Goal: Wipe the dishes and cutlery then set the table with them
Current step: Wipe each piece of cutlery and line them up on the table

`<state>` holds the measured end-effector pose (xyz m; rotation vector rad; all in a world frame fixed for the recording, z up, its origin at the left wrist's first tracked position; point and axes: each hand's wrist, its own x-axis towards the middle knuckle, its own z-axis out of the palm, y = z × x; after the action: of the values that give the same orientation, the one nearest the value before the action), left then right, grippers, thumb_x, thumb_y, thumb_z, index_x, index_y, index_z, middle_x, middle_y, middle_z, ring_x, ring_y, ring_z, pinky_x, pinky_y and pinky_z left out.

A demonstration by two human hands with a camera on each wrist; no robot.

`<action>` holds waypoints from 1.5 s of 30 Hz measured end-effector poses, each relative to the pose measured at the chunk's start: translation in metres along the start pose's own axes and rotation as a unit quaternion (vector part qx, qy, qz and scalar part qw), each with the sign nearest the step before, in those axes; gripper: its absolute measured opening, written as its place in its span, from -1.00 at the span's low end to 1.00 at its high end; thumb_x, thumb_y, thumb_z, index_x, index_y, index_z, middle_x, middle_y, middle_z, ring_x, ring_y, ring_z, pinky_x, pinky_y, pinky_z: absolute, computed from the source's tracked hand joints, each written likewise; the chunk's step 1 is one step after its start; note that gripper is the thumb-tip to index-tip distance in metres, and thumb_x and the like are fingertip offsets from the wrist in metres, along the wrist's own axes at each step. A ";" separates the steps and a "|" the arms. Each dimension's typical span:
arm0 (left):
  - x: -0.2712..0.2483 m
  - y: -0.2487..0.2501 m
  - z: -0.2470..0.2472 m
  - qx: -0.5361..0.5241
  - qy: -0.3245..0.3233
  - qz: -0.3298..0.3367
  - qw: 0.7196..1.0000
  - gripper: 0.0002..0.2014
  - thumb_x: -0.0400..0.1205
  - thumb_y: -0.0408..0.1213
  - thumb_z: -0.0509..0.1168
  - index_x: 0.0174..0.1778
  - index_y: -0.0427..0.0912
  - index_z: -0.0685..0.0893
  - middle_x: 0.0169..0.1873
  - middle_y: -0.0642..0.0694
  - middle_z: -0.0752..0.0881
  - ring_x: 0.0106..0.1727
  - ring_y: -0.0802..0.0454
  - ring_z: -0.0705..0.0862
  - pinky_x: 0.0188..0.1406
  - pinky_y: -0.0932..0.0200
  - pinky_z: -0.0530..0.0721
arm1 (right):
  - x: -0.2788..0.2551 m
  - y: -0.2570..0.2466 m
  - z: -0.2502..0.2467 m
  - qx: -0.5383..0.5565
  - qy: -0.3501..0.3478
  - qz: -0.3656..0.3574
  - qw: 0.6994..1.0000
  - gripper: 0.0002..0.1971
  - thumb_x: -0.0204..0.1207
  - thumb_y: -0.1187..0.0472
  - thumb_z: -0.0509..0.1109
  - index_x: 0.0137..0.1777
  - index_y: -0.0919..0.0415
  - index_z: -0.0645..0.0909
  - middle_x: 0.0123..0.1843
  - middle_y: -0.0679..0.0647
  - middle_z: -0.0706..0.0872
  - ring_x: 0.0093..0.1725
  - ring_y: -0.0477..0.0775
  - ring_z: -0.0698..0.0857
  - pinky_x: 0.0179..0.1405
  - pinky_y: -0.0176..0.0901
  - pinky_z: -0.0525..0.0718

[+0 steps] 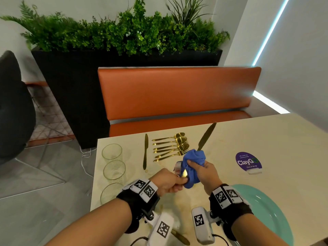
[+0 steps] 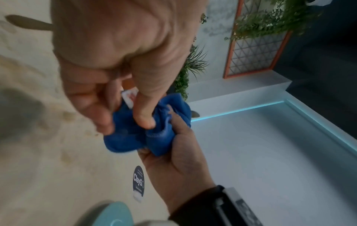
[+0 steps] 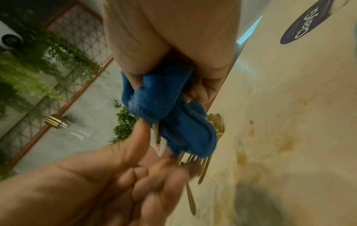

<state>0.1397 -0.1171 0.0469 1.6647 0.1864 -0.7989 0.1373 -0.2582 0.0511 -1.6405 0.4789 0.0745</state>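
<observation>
My left hand (image 1: 180,181) pinches the handle end of a gold knife (image 1: 206,136) above the cream table (image 1: 266,135). My right hand (image 1: 194,166) grips a blue cloth (image 1: 194,157) bunched round the knife's middle. The blade sticks out of the cloth toward the far right. In the left wrist view the left hand (image 2: 125,123) has thumb and finger on the blue cloth (image 2: 125,140), and the right hand (image 2: 173,152) clutches it from below. In the right wrist view the cloth (image 3: 173,114) hangs from the right hand (image 3: 173,68).
A second gold knife (image 1: 145,151) and a row of gold spoons and forks (image 1: 170,146) lie at the far side. Three glasses (image 1: 114,170) line the left edge. A teal plate (image 1: 266,210) sits near right, beside a purple sticker (image 1: 248,162). An orange bench (image 1: 177,93) stands beyond.
</observation>
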 end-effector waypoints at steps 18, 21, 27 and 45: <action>0.058 0.038 -0.016 0.017 0.087 0.055 0.995 -0.72 0.64 -0.29 0.24 0.21 -0.26 0.70 0.17 -0.22 0.72 -0.02 0.00 0.56 -0.19 0.22 0.50 | 0.028 -0.006 0.009 -0.167 -0.137 0.033 0.976 -0.83 0.41 0.32 0.50 -0.34 0.19 0.58 -0.28 0.15 0.69 -0.37 -0.01 0.63 -0.37 -0.30 0.61; 0.068 0.045 -0.025 -0.053 0.127 0.052 0.989 -0.68 0.63 -0.29 0.32 0.26 -0.35 0.66 0.27 -0.28 0.68 0.10 -0.12 0.63 -0.10 0.22 0.52 | 0.045 -0.011 0.016 -0.250 -0.164 0.016 0.954 -0.83 0.39 0.26 0.52 -0.34 0.22 0.59 -0.20 0.20 0.69 -0.35 0.01 0.62 -0.35 -0.30 0.57; 0.100 0.053 -0.094 -0.037 0.275 -0.025 0.960 -0.61 0.72 -0.10 0.12 0.36 -0.25 0.59 0.35 -0.21 0.61 0.38 -0.16 0.56 0.29 0.09 0.50 | 0.073 -0.012 0.023 -0.338 -0.184 -0.009 0.923 -0.73 0.39 0.15 0.52 -0.44 0.12 0.52 -0.34 0.09 0.65 -0.36 -0.01 0.58 -0.36 -0.33 0.52; 0.175 -0.012 -0.137 0.293 0.332 -0.166 0.881 -0.75 0.58 -0.22 0.34 0.07 -0.32 0.71 0.13 -0.29 0.73 0.17 -0.26 0.69 0.18 -0.04 0.65 | 0.098 0.012 -0.013 -0.340 -0.116 0.051 0.932 -0.81 0.40 0.10 0.52 -0.21 0.22 0.65 -0.23 0.16 0.72 -0.26 0.09 0.66 -0.31 -0.25 0.58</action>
<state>0.3193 -0.0407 -0.0600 2.4967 0.7913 -0.5171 0.2192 -0.2973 0.0103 -2.2458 0.3737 0.5602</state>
